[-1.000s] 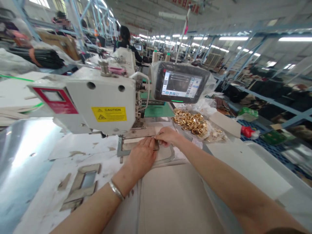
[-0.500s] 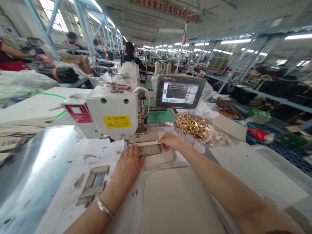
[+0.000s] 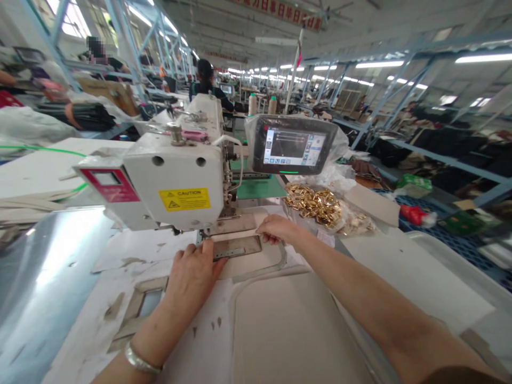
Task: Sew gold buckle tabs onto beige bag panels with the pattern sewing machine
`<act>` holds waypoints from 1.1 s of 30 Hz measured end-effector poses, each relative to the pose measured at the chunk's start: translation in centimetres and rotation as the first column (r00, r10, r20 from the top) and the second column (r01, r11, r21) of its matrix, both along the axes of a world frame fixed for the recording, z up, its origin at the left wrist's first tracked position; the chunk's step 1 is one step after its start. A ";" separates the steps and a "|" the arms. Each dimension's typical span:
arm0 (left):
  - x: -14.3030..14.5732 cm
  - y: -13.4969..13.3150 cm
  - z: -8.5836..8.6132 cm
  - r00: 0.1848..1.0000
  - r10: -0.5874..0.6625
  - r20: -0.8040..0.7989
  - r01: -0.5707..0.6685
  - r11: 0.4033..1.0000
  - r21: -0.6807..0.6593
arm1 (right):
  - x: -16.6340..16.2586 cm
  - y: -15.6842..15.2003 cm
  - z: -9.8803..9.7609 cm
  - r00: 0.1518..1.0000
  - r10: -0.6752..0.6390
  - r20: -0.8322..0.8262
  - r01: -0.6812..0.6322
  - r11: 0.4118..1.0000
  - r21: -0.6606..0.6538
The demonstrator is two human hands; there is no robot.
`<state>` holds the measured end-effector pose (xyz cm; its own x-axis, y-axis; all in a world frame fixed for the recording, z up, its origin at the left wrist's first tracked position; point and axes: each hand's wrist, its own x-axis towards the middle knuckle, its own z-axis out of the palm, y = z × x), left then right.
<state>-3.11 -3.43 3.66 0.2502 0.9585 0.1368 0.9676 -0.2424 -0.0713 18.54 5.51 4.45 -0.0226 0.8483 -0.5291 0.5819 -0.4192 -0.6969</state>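
Your L hand (image 3: 192,272) lies flat, open, fingertips on the metal plate (image 3: 238,247) beneath the sewing machine (image 3: 176,178); R hand (image 3: 276,230) is pinched shut, prob. on the plate's far-right corner.

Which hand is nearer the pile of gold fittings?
Right. The right hand sits just left of the pile of gold fittings, not touching; the left hand is farther left, on the left end of the metal plate.

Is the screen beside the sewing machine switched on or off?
On. The screen shows a lit display with icons, and a green light glows under it.
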 end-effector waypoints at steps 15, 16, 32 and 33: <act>-6.3 -0.6 0.2 0.997 0.080 -0.003 -0.080 0.994 -0.076 | -6.4 0.3 0.0 0.995 0.102 0.025 -0.101 0.995 -0.012; -6.7 -0.6 0.2 0.997 0.082 -0.002 -0.082 0.994 -0.077 | -6.9 0.3 0.0 0.995 0.101 0.018 -0.101 0.995 -0.024; -9.8 0.5 0.3 0.993 0.118 0.004 -0.118 0.990 -0.072 | -10.7 1.7 0.0 0.991 0.115 -0.068 -0.121 0.989 -0.089; -9.4 0.7 0.3 0.994 0.112 0.003 -0.111 0.991 -0.071 | -10.3 1.8 0.1 0.991 0.118 -0.058 -0.123 0.988 -0.090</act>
